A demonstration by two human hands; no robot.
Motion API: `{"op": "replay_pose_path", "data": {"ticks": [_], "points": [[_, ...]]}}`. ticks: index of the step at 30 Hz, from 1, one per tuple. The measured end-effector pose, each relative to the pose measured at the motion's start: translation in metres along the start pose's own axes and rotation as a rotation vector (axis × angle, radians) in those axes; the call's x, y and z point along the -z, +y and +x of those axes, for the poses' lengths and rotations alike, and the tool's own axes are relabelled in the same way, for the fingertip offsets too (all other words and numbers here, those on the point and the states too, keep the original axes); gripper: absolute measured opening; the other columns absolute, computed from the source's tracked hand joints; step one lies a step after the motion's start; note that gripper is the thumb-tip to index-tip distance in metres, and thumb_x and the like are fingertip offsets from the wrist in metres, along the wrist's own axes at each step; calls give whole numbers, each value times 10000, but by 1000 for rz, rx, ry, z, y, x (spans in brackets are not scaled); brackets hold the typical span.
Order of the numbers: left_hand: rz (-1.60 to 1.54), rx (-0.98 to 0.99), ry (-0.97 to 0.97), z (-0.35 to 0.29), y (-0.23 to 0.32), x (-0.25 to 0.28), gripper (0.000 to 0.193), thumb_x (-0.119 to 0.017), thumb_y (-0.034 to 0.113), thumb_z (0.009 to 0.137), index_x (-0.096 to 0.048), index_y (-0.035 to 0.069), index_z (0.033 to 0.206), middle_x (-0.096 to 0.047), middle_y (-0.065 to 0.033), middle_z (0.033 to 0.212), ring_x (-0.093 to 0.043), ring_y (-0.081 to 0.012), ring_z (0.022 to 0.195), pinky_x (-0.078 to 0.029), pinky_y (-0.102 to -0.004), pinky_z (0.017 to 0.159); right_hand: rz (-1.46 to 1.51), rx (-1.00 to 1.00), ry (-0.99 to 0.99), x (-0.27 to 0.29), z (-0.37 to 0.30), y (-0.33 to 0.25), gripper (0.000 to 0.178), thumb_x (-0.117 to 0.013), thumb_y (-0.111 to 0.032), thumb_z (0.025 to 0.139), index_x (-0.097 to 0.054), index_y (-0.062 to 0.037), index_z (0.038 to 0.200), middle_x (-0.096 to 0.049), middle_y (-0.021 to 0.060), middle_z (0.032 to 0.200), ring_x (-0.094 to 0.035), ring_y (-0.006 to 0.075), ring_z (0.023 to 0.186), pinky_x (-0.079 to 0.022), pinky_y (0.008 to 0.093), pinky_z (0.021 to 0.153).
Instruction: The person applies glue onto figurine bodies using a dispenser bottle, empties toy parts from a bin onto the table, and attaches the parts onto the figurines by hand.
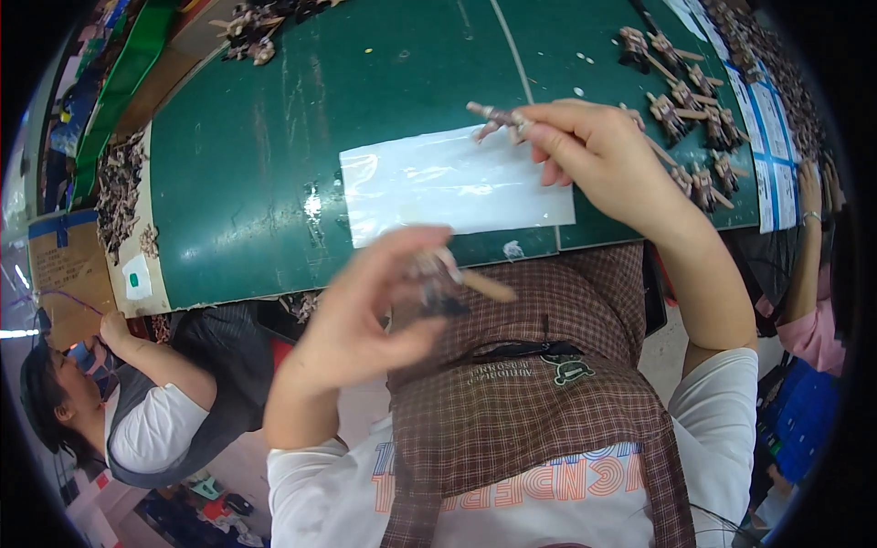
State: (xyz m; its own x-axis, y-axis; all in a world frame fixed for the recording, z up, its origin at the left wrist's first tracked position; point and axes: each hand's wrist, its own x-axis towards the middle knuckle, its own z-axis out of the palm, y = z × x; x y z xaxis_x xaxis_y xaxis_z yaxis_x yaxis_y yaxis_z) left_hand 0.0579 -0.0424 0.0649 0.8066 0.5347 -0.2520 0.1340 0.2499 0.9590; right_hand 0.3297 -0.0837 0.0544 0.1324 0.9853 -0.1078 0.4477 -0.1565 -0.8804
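My right hand (607, 155) pinches a small brown-and-beige figurine (493, 114) between thumb and fingers, above the upper right part of a white plastic-covered sheet (425, 187). The figurine points toward the left, and its near end is hidden by my fingertips. Nearer to me, my left hand (361, 315) is smeared by motion in front of my checked apron. Its fingers curl round a dark-and-pale figurine (434, 283) with a flat wooden stick (488, 287) sticking out to the right. The figurine's details are blurred.
Several figurines on wooden sticks (681, 96) lie at the right of the green table (247, 173). More pieces are heaped at the back (256, 27) and left edge (119, 196). A co-worker (155, 411) sits at left; another person's arm (808, 237) shows at right.
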Motion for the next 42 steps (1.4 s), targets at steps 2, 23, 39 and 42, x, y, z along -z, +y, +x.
{"op": "replay_pose_path", "data": {"ticks": [2, 23, 39, 42], "points": [[115, -40, -43, -7, -19, 0, 674, -687, -57, 721, -440, 1, 1345, -415, -126, 1372, -481, -221, 1220, -438, -341, 997, 54, -24, -20, -13, 10, -2, 225, -614, -136, 914, -681, 3, 1077, -605, 22, 814, -551, 76, 676, -464, 209, 620], [-338, -69, 126, -24, -37, 7, 629, -718, -2, 711, -481, -25, 1293, -407, -179, 1399, -551, -303, 1182, -449, -397, 1010, -641, 511, 177, -58, 25, -23, 81, -683, -117, 761, -713, -53, 801, -585, 26, 782, -555, 231, 799, -468, 355, 712], [-312, -57, 152, -16, -29, -5, 683, -674, -106, 793, -370, -34, 1399, -462, -117, 1347, -523, -215, 1204, -487, -329, 953, -475, 411, 185, -57, 9, -16, 92, -684, -123, 791, -721, -49, 832, -632, 35, 814, -604, 228, 794, -494, 354, 685], [-231, -126, 191, -11, -30, -9, 702, -706, -85, 783, -374, -33, 1399, -419, -115, 1386, -518, -219, 1210, -495, -338, 958, 4, 276, 267, -52, -11, -16, 98, -703, -54, 782, -716, -21, 873, -683, 68, 869, -659, 219, 784, -531, 316, 666]]}}
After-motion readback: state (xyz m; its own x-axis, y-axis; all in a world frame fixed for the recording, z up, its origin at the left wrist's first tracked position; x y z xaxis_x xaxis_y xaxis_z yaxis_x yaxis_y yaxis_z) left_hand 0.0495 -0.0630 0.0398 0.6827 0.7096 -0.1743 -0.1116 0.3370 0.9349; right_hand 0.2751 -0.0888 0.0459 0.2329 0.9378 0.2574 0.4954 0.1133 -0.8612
